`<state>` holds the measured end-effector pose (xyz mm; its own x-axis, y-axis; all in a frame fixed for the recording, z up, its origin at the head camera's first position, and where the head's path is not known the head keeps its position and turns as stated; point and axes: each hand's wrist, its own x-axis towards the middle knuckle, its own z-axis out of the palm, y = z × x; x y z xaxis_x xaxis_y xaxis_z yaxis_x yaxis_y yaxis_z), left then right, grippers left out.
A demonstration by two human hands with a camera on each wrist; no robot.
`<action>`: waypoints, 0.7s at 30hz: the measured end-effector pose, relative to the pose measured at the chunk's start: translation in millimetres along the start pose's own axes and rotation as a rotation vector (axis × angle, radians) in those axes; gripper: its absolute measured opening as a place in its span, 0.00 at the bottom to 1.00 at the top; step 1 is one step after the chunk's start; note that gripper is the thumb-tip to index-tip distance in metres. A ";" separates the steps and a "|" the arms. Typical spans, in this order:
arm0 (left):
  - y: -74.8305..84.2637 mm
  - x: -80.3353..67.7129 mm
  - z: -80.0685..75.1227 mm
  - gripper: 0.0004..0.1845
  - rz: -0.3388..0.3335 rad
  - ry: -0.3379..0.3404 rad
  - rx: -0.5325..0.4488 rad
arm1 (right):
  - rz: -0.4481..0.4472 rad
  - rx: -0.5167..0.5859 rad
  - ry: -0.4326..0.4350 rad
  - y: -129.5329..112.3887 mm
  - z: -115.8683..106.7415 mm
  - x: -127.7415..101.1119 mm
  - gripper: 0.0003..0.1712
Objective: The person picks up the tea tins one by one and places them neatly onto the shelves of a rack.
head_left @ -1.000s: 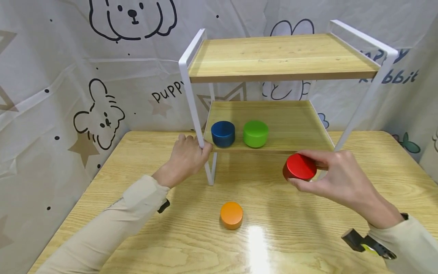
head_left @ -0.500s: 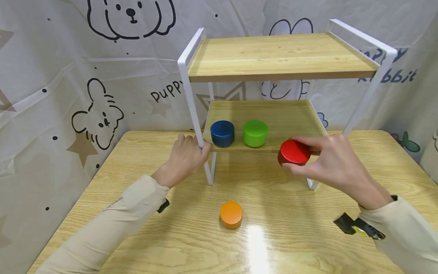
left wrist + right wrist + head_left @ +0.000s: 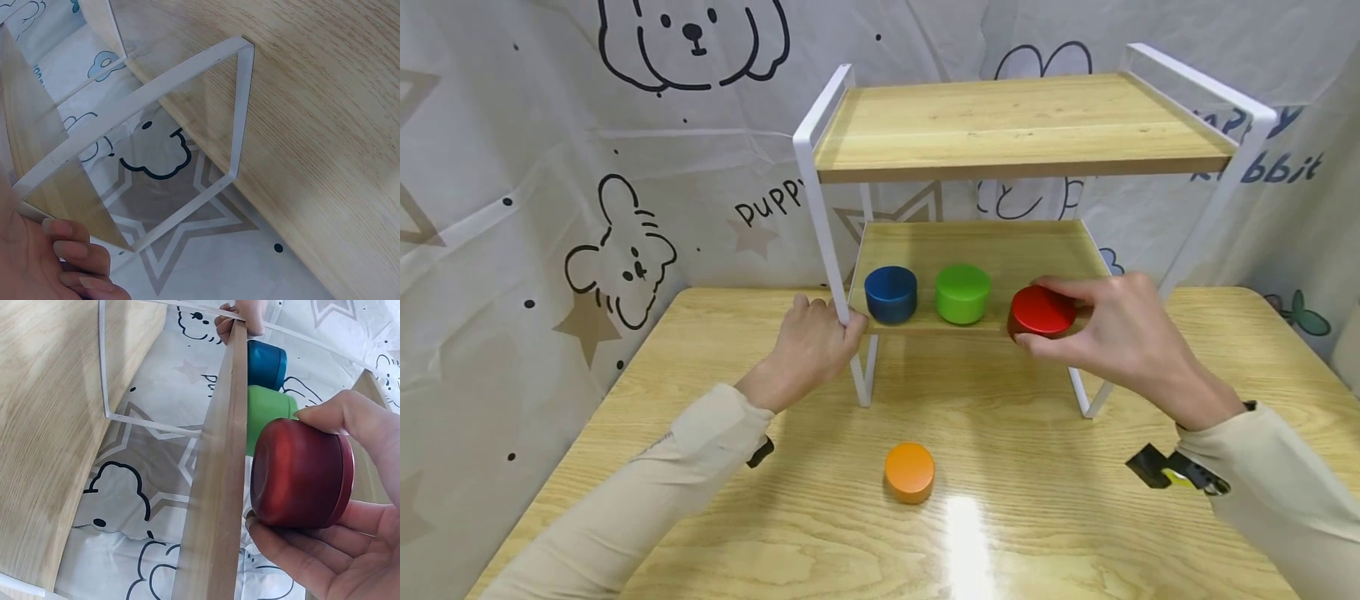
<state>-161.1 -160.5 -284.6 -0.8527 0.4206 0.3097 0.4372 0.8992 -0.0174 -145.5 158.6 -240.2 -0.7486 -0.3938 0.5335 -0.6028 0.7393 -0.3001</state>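
Note:
My right hand (image 3: 1123,333) holds a red round tin (image 3: 1042,310) between thumb and fingers, at the front edge of the lower shelf (image 3: 1022,242). In the right wrist view the tin (image 3: 300,475) is upright relative to the shelf, close to its edge. A blue tin (image 3: 891,295) and a green tin (image 3: 962,294) stand on that shelf, left of the red one. My left hand (image 3: 811,337) grips the rack's white left leg (image 3: 824,225) at the lower shelf's corner, its fingertips (image 3: 70,251) curled under the board. An orange tin (image 3: 910,472) sits on the table in front.
The upper shelf (image 3: 1022,121) overhangs the lower one, with white side frames (image 3: 1206,204) at either end. The rack's feet (image 3: 1086,404) stand on the wooden table (image 3: 760,533). Behind hangs a patterned cloth (image 3: 715,167).
My right hand has raised the red tin and moved it forward and slightly left, from in front of and below the lower shelf to its edge. The left hand keeps its grip.

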 end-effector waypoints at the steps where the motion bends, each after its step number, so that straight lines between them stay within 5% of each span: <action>1: -0.6 -1.5 0.7 0.08 0.036 0.016 0.029 | 0.002 -0.005 -0.001 0.2 0.6 1.1 0.26; 11: -4.1 -5.3 5.3 0.10 0.194 0.067 0.185 | 0.089 -0.005 -0.074 8.1 4.8 9.9 0.30; 21: -3.7 -5.3 3.4 0.10 0.200 0.078 0.201 | 0.184 0.005 -0.165 12.5 4.5 22.3 0.36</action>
<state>-159.1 -165.6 -289.4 -0.7275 0.5880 0.3535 0.5221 0.8087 -0.2708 -170.9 156.6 -235.6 -0.8804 -0.3374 0.3332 -0.4535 0.8044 -0.3838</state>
